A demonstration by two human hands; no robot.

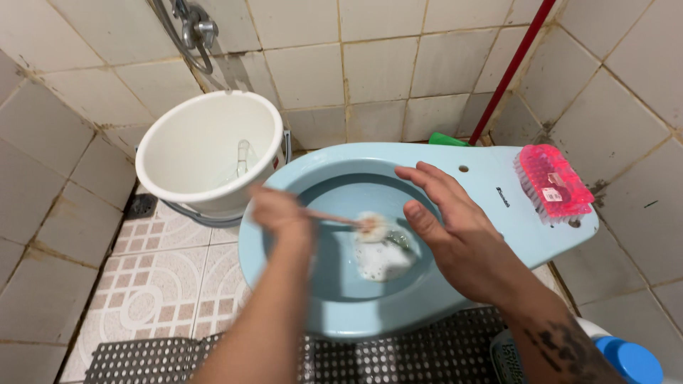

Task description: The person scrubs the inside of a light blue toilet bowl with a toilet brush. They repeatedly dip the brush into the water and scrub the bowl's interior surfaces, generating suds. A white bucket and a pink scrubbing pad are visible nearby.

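Observation:
A light blue toilet bowl [498, 192] without a seat fills the middle of the view. My left hand [279, 213], blurred by motion, grips a thin brush handle. The handle's bristle head [373, 226] sits in foamy water inside the bowl. My right hand [455, 231] rests flat on the bowl's right rim, fingers spread, holding nothing. A pink scrub brush [553, 179] lies on the bowl's back ledge to the right.
A white bucket [206, 153] stands left of the bowl, under a wall tap [196, 30]. A red-handled tool [511, 67] leans in the tiled corner. A dark perforated mat [398, 355] lies in front. A blue-capped bottle [629, 361] stands at bottom right.

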